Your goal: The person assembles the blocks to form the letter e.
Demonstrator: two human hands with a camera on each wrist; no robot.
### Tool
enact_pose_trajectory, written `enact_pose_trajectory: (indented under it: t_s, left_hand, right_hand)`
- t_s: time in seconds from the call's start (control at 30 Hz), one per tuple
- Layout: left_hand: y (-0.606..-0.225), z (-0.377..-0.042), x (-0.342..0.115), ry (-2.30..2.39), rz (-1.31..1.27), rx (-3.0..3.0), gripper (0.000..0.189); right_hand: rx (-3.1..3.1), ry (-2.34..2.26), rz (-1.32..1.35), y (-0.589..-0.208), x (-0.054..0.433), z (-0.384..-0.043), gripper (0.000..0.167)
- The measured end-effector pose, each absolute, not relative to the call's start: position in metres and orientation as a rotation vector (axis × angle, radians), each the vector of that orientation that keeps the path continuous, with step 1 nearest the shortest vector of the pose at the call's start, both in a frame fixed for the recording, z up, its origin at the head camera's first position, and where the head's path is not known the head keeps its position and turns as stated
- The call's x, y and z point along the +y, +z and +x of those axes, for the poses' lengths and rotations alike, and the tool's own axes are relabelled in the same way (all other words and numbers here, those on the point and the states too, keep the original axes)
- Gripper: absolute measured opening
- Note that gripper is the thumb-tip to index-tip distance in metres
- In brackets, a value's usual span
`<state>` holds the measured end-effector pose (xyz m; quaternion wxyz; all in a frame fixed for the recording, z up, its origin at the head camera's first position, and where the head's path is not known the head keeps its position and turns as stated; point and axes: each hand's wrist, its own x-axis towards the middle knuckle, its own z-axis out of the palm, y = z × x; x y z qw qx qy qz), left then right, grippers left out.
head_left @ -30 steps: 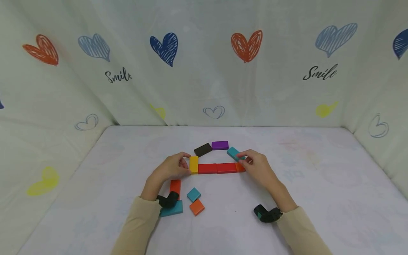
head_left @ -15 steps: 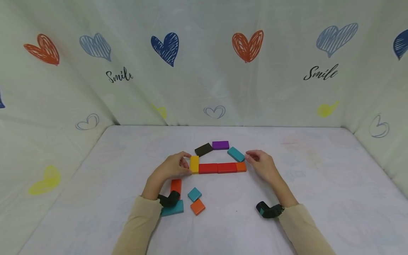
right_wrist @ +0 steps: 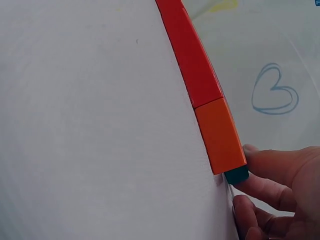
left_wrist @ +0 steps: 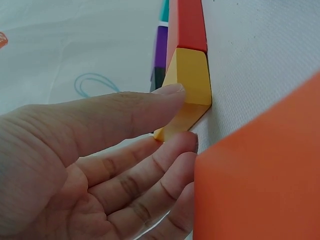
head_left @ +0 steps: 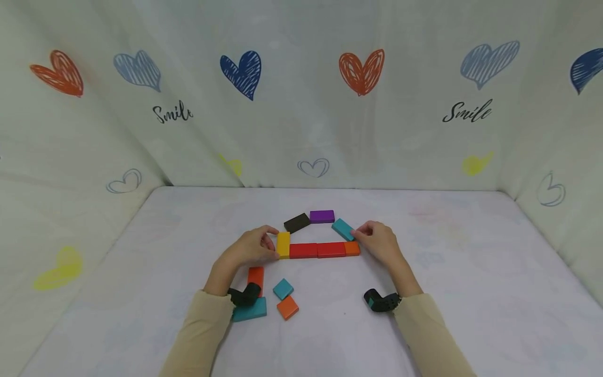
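My left hand (head_left: 252, 247) pinches the yellow block (head_left: 283, 245) at the left end of a row. In the left wrist view its thumb lies on the yellow block (left_wrist: 192, 80), with fingers at the far side. Right of it come two red blocks (head_left: 303, 251) and a short orange block (head_left: 352, 248). My right hand (head_left: 379, 243) pinches the lower right end of a tilted teal block (head_left: 342, 229). In the right wrist view the orange block (right_wrist: 221, 136) hides most of that teal block (right_wrist: 237, 175). A purple block (head_left: 322, 217) and a black block (head_left: 297, 223) complete the arch behind.
Under my left wrist lie an orange-red block (head_left: 256, 280) and a long teal block (head_left: 249, 310), partly covered by the wrist camera (head_left: 246, 295). Nearby are a small teal block (head_left: 283, 289) and an orange one (head_left: 288, 308). A curtain with hearts (head_left: 361, 72) hangs behind the table.
My right hand first drew back from the teal block to the right, then returned to its end. The left hand stays at the yellow block. The head view has shifted slightly.
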<state>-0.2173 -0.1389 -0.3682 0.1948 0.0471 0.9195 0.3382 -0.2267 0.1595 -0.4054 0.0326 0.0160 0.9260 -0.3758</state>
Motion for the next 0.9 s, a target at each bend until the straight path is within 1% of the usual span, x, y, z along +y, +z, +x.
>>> enact_pose_trajectory:
  t_s: [0.3, 0.9]
  left_hand:
    - [-0.3715, -0.219, -0.139, 0.958, 0.141, 2.573, 0.051]
    - [-0.37, -0.2201, -0.1387, 0.941, 0.092, 2.567, 0.054]
  right_hand:
    - [2.831, -1.118, 0.113, -0.4025, 0.1566, -0.2245, 0.029]
    - [2.82, -1.1, 0.125, -0.4013, 0.1556, -0.2244, 0.028]
